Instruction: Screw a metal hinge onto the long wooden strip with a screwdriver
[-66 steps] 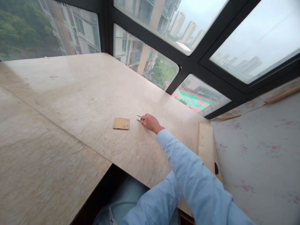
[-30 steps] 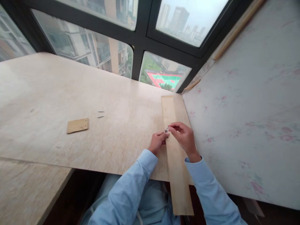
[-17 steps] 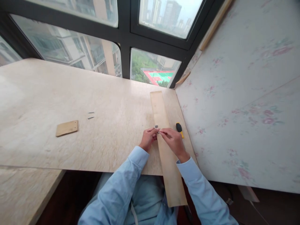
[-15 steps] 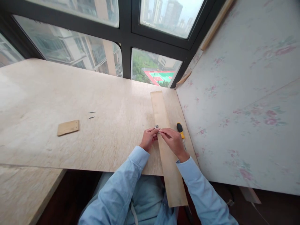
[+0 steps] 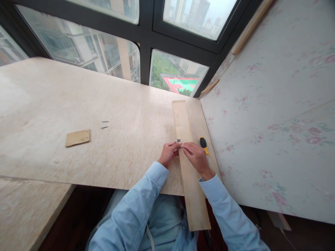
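Note:
My left hand [image 5: 169,153] is closed, its thumb and fingertips pinching a small silvery metal piece [image 5: 178,141] that looks like a hinge or bracket. This piece is over the left edge of a long wooden board [image 5: 192,188]. Across from it, my right hand [image 5: 196,157] is closed too, thumb and forefinger pinched beside the left fingertips on something small and pale that I cannot make out. The board lies on the stone-patterned sill, its near end jutting past the edge above my lap. A screwdriver [image 5: 203,144] with a black and yellow handle lies right of the board, partly hidden by my right hand.
On the left of the sill [image 5: 125,150] lies a short wooden piece [image 5: 77,138] with small holes at one end. Two thin pointed screws or nails [image 5: 104,127] lie near it. A floral-papered wall [image 5: 261,139] bounds the right side, and dark-framed windows [image 5: 145,42] stand behind.
The view has shifted slightly, so everything sits a little differently in the picture. Both hands keep their pinch at the same spot over the board.

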`<action>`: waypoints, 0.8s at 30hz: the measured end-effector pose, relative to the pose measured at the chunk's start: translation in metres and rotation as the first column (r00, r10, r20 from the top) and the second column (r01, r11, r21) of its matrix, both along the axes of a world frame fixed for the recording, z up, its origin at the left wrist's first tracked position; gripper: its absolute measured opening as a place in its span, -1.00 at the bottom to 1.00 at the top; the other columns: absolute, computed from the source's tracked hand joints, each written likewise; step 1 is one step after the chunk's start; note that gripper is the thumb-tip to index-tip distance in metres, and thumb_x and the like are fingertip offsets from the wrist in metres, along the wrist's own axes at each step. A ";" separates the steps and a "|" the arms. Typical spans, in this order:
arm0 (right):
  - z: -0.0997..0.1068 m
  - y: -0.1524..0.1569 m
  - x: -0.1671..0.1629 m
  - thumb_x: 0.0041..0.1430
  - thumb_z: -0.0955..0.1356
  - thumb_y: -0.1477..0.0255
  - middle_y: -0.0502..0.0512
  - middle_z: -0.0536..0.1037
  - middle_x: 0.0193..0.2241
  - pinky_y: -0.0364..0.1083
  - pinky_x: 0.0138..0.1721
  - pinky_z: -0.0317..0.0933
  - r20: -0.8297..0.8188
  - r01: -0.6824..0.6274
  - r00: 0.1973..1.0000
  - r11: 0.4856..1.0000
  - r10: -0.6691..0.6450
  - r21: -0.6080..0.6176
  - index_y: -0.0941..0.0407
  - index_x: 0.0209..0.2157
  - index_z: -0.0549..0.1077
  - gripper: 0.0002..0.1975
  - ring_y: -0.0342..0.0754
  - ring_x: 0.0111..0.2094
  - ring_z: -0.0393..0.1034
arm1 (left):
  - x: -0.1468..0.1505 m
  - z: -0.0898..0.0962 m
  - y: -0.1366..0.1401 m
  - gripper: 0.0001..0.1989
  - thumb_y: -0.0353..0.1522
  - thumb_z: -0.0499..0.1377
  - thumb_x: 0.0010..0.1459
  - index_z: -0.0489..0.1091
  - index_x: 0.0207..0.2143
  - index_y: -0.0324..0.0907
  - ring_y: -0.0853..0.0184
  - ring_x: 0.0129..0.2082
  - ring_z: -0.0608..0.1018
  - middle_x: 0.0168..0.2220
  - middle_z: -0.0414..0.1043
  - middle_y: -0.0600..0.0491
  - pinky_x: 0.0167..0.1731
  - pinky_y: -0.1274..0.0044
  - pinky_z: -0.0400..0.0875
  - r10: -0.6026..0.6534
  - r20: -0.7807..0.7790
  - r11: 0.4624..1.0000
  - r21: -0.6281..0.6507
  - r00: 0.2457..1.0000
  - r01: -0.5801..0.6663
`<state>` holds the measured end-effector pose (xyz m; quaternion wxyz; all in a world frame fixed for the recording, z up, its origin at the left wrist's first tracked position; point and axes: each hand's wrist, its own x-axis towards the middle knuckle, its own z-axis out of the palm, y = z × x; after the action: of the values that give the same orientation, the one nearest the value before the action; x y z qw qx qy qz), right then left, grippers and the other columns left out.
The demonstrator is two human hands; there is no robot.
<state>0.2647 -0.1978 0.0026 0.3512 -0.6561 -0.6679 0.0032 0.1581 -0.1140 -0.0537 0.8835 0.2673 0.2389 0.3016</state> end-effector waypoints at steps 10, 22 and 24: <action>0.004 0.010 -0.002 0.27 0.34 0.39 0.14 0.60 -0.35 0.03 -0.21 0.34 0.108 0.022 0.994 0.996 -0.013 -0.081 0.08 -0.32 0.54 -0.86 0.06 -0.27 0.47 | 0.002 -0.003 0.000 -0.69 -0.23 0.40 -0.18 0.46 -0.51 -0.30 0.35 -0.52 0.52 -0.49 0.50 -0.02 -0.44 0.51 0.39 0.007 -0.019 1.000 0.021 1.000 -0.006; 0.003 0.000 -0.002 0.33 0.23 0.46 0.16 0.58 -0.26 0.06 -0.14 0.34 0.067 -0.005 0.998 0.995 0.012 -0.103 0.04 -0.16 0.54 -0.75 0.07 -0.18 0.45 | 0.002 0.001 -0.001 -0.69 -0.23 0.41 -0.20 0.45 -0.52 -0.28 0.40 -0.55 0.47 -0.54 0.43 0.05 -0.51 0.56 0.33 0.011 -0.054 1.000 0.019 0.998 -0.010; 0.003 0.000 -0.003 0.32 0.23 0.46 0.17 0.58 -0.29 0.06 -0.16 0.33 0.103 0.023 0.995 0.994 -0.012 -0.105 0.05 -0.20 0.54 -0.76 0.07 -0.21 0.45 | 0.002 0.001 -0.001 -0.69 -0.24 0.41 -0.20 0.46 -0.52 -0.28 0.41 -0.56 0.47 -0.54 0.43 0.05 -0.50 0.56 0.32 0.018 -0.058 1.000 0.021 0.998 -0.017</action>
<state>0.2616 -0.1975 0.0054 0.2813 -0.6789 -0.6782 0.0020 0.1603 -0.1153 -0.0523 0.8708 0.2830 0.2635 0.3038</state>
